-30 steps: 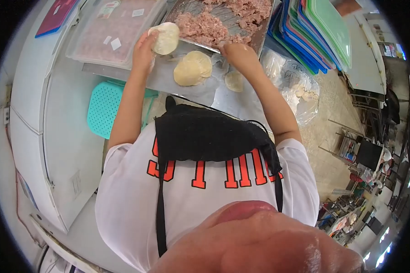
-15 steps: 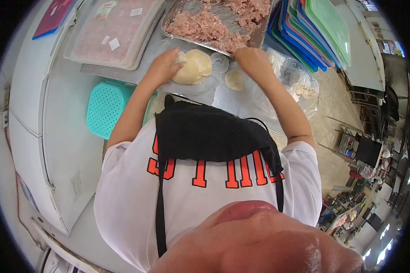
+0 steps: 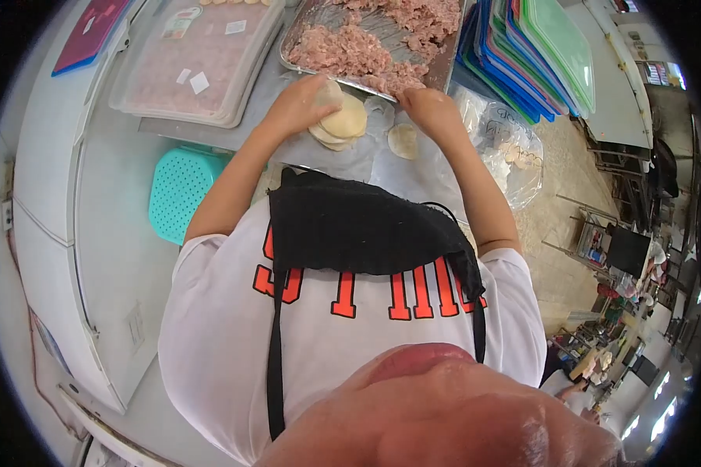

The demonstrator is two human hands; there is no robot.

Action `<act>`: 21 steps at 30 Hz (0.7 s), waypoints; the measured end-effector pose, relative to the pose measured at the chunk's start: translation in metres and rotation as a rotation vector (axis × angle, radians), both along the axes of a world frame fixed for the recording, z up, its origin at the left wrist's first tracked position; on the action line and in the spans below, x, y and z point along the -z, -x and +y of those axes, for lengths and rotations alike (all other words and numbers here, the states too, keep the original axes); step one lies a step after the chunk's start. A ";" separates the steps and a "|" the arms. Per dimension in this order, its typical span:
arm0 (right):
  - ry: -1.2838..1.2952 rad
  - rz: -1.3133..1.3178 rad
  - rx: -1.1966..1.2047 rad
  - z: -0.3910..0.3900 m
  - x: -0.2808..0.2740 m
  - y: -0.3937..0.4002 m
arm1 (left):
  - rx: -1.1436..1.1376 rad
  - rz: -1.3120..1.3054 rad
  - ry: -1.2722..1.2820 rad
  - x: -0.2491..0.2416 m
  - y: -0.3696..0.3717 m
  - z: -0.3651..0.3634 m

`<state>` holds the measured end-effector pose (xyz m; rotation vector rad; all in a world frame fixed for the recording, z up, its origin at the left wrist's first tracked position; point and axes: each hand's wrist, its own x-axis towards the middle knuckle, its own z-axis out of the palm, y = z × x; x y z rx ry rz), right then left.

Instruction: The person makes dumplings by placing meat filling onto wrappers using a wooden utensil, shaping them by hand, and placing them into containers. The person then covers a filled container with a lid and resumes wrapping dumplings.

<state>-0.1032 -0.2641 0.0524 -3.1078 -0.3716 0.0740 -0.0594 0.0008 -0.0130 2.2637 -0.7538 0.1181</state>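
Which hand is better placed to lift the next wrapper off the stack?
Left. The left hand already rests on the stack of round wrappers. The right hand sits apart from it, at the near edge of the tray of minced meat, closer to the single wrapper.

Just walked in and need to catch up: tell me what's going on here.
A person in a white shirt and black apron is working with round dough wrappers. The left hand rests on the wrapper stack; the right hand is at the edge of the tray of minced meat. One wrapper lies apart on the table.
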 end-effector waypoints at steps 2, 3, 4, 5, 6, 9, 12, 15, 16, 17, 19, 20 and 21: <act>-0.310 0.110 0.098 -0.016 0.012 -0.006 | 0.018 0.234 0.073 -0.035 -0.003 0.005; -0.309 0.106 0.098 -0.018 0.009 -0.006 | 0.032 0.468 0.143 -0.045 -0.006 0.007; -0.455 0.139 0.122 -0.020 0.007 -0.007 | 0.032 0.465 0.145 -0.037 -0.014 0.007; -0.602 0.173 0.145 -0.021 0.005 -0.007 | 0.011 0.455 0.234 -0.021 -0.026 0.005; -0.603 0.172 0.147 -0.019 0.004 -0.008 | -0.008 0.446 0.323 -0.022 -0.031 0.003; -0.828 0.029 0.279 -0.013 -0.005 -0.011 | -0.056 0.906 1.100 -0.027 -0.039 -0.022; -1.032 0.073 0.385 0.001 -0.017 -0.021 | -0.030 1.079 1.418 -0.033 -0.056 -0.046; -1.304 0.027 0.293 0.023 -0.014 -0.026 | 0.118 1.204 1.663 -0.071 -0.057 -0.068; -1.104 -0.037 0.244 0.026 -0.007 -0.026 | 0.123 1.206 1.659 -0.075 -0.059 -0.066; -0.904 -0.096 0.196 0.027 -0.002 -0.025 | 0.121 1.274 1.704 -0.077 -0.062 -0.061; -0.693 -0.125 0.101 0.014 -0.018 -0.017 | 0.121 1.338 1.751 -0.069 -0.068 -0.059; -0.484 -0.150 0.007 0.009 -0.029 -0.014 | -0.018 1.288 1.774 -0.055 -0.070 -0.061; -0.486 -0.151 0.009 0.013 -0.042 -0.009 | -0.160 1.238 1.788 -0.047 -0.071 -0.061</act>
